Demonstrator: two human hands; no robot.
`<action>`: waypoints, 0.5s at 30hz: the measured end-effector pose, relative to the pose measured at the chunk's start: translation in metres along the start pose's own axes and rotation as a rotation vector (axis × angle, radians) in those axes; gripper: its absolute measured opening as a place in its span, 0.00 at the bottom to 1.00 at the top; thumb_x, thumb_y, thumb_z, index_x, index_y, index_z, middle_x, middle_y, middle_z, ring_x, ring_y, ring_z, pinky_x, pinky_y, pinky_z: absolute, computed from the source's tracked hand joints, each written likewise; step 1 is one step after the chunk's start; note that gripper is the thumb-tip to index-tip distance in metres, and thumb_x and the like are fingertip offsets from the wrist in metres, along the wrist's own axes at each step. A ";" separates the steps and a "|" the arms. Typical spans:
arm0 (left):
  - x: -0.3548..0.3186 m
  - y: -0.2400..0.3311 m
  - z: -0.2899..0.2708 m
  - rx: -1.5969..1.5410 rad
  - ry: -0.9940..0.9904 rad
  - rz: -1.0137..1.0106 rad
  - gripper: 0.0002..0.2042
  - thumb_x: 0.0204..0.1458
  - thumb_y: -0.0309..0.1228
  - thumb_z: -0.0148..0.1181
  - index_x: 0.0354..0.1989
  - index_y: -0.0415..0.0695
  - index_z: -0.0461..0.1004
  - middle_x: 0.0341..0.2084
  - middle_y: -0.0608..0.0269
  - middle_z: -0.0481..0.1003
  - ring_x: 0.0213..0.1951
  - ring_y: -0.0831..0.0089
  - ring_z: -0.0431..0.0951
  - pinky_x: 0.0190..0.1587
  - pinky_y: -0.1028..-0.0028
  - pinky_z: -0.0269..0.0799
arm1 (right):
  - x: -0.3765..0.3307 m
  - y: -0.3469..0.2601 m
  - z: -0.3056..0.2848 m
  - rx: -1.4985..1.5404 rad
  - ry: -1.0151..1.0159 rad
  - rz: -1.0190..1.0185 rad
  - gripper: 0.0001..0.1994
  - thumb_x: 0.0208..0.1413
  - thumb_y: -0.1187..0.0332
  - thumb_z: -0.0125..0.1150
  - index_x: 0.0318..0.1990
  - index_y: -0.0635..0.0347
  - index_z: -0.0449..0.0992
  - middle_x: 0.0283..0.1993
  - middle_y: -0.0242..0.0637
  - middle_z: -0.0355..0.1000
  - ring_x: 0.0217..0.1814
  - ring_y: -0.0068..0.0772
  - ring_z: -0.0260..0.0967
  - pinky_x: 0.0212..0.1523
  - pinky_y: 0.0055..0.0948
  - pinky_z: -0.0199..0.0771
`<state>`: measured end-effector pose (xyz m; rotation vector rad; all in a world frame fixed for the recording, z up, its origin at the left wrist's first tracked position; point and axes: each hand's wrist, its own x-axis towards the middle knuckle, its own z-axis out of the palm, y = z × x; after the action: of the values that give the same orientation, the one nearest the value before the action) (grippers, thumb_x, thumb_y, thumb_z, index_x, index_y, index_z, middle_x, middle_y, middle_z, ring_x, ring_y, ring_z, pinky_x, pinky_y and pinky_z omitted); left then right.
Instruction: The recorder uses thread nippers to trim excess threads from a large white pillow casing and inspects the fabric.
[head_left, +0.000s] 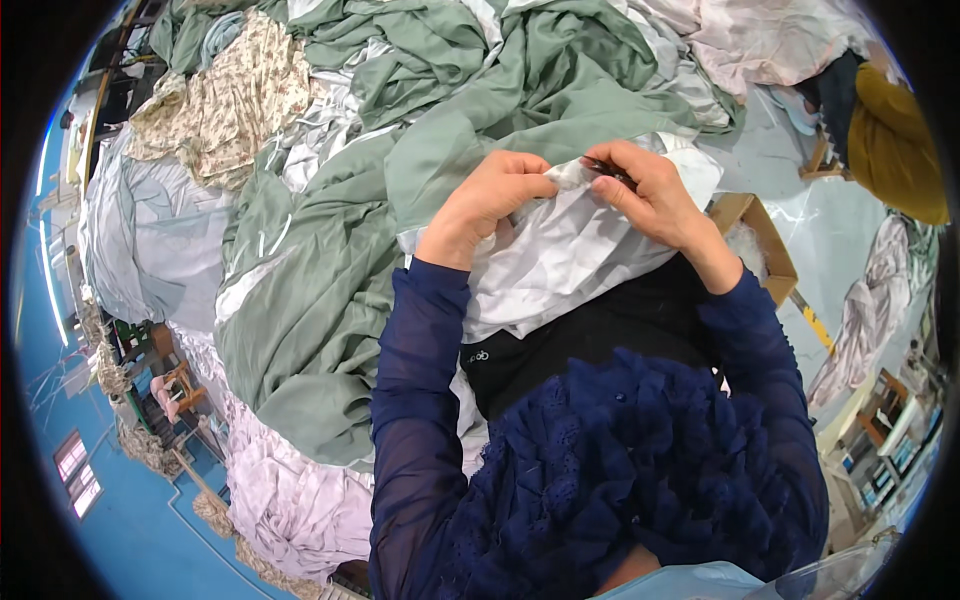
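Left hand [487, 203] pinches the edge of a white fabric piece [570, 250] lying over the lap. Right hand [655, 195] grips the same edge, fingers clenched on a small dark tool (kind unclear), sage-green sheets [330, 290] heaped beyond.

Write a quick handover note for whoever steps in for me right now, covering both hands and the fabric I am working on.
Left hand: pinches the edge of the white cloth on the lap.
Right hand: grips the same edge next to it, holding a small dark tool; its kind is unclear.
White cloth lies over the lap; a sage green sheet is heaped ahead and to the left, floral fabric beyond it, a cardboard box to the right.
Done: edge gathered between both hands.
Left: cannot tell how much of the edge remains.
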<state>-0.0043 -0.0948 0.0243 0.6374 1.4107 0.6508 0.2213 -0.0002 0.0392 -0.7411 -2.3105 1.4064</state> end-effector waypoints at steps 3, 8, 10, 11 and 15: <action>0.005 0.000 0.002 -0.198 -0.026 0.030 0.07 0.51 0.31 0.64 0.34 0.41 0.80 0.22 0.72 0.75 0.20 0.83 0.70 0.17 0.77 0.60 | 0.000 0.014 0.005 -0.068 0.023 -0.066 0.14 0.58 0.70 0.61 0.50 0.63 0.74 0.39 0.37 0.73 0.35 0.31 0.70 0.38 0.26 0.70; 0.001 -0.002 0.006 -0.276 -0.035 0.038 0.09 0.54 0.29 0.66 0.38 0.35 0.81 0.27 0.67 0.79 0.25 0.83 0.74 0.28 0.81 0.67 | 0.001 0.007 0.006 -0.124 0.003 -0.098 0.13 0.56 0.72 0.62 0.49 0.61 0.76 0.38 0.39 0.73 0.35 0.35 0.71 0.37 0.28 0.70; 0.000 -0.001 0.008 -0.323 -0.045 0.050 0.09 0.54 0.28 0.65 0.39 0.34 0.81 0.29 0.66 0.80 0.27 0.82 0.75 0.29 0.80 0.69 | 0.000 0.006 0.006 -0.168 0.069 -0.128 0.14 0.54 0.72 0.64 0.48 0.59 0.78 0.37 0.38 0.74 0.34 0.35 0.73 0.34 0.28 0.71; 0.001 -0.001 0.008 -0.368 -0.054 0.063 0.09 0.54 0.27 0.65 0.39 0.34 0.81 0.30 0.65 0.80 0.28 0.81 0.76 0.31 0.80 0.70 | -0.001 0.008 0.007 -0.169 0.069 -0.126 0.14 0.54 0.72 0.64 0.48 0.59 0.78 0.37 0.38 0.74 0.34 0.35 0.73 0.34 0.28 0.71; 0.002 -0.003 0.007 -0.408 -0.062 0.061 0.10 0.54 0.26 0.65 0.40 0.33 0.80 0.32 0.63 0.81 0.30 0.79 0.78 0.33 0.79 0.73 | -0.004 0.013 0.011 -0.248 0.160 -0.214 0.15 0.52 0.71 0.67 0.48 0.58 0.80 0.35 0.37 0.74 0.30 0.36 0.73 0.30 0.29 0.71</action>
<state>0.0030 -0.0956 0.0210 0.3736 1.1583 0.9287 0.2218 -0.0053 0.0232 -0.6255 -2.3802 0.9455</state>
